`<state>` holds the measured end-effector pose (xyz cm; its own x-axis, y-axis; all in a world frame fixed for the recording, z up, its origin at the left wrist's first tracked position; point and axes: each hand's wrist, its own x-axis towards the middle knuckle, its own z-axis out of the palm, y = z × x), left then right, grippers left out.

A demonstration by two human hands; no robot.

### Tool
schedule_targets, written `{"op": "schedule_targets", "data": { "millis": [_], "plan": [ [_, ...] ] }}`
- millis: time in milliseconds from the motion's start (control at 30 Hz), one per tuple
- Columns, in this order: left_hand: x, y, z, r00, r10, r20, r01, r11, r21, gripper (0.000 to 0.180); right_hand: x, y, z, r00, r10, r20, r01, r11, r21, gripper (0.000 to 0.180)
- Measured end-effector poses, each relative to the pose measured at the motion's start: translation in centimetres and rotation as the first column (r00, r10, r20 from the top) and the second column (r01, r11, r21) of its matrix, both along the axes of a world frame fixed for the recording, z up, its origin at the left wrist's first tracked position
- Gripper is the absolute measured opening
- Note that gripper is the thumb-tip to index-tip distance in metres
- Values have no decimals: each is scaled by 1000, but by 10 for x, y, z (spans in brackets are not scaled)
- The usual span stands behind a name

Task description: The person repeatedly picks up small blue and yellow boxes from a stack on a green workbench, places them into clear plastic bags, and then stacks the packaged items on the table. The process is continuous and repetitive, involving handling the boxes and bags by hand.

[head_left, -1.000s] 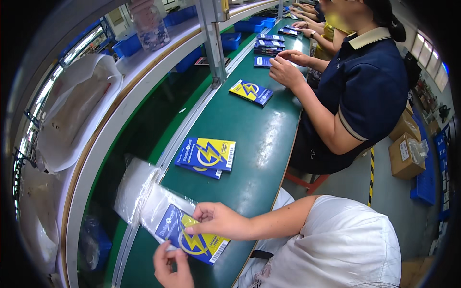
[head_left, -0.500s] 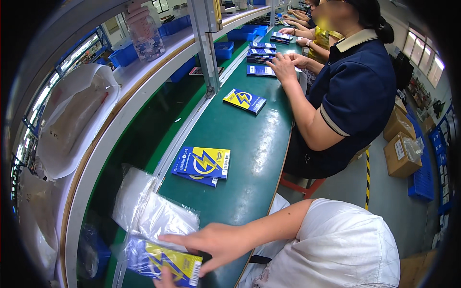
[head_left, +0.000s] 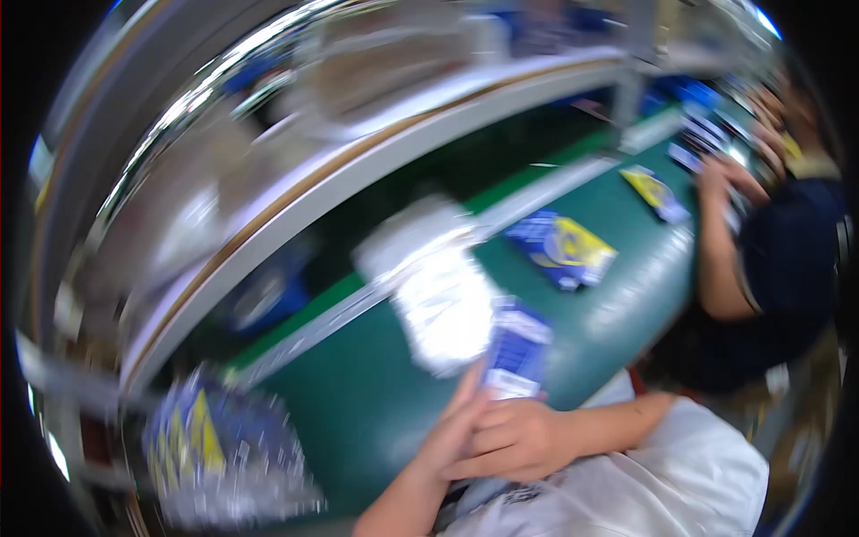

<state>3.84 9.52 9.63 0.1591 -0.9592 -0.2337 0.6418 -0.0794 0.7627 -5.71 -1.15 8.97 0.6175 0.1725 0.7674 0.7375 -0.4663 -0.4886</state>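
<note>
A flat blue rectangular pack with pale panels [head_left: 521,345] lies just beyond the fingers, its long axis pointing away from them; the right hand [head_left: 521,438] sits at its near end with fingers curled in, the left hand [head_left: 447,437] reaches its left edge; blur hides which fingers grip it; shiny clear-white plastic bags [head_left: 447,309] lie beyond the left fingers on the green worktop [head_left: 358,394].

the person wears a loose white top [head_left: 680,483] with one short sleeve [head_left: 693,425] showing and soft creases.
</note>
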Motion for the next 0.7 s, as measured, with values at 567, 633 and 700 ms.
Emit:
{"op": "schedule_targets", "data": {
  "millis": [567,633,700],
  "plan": [
    [22,314,133,137,983,122,-841,180,-511,65,-11,25,3,923,-93,-374,157,977,144,19],
    [49,361,124,-62,969,239,-849,74,-523,63,-9,32,3,913,-118,-391,190,970,149,16],
    [82,387,131,-375,845,380,-875,-188,-446,62,-5,32,3,911,-156,-382,213,971,112,15]
  ]
}}
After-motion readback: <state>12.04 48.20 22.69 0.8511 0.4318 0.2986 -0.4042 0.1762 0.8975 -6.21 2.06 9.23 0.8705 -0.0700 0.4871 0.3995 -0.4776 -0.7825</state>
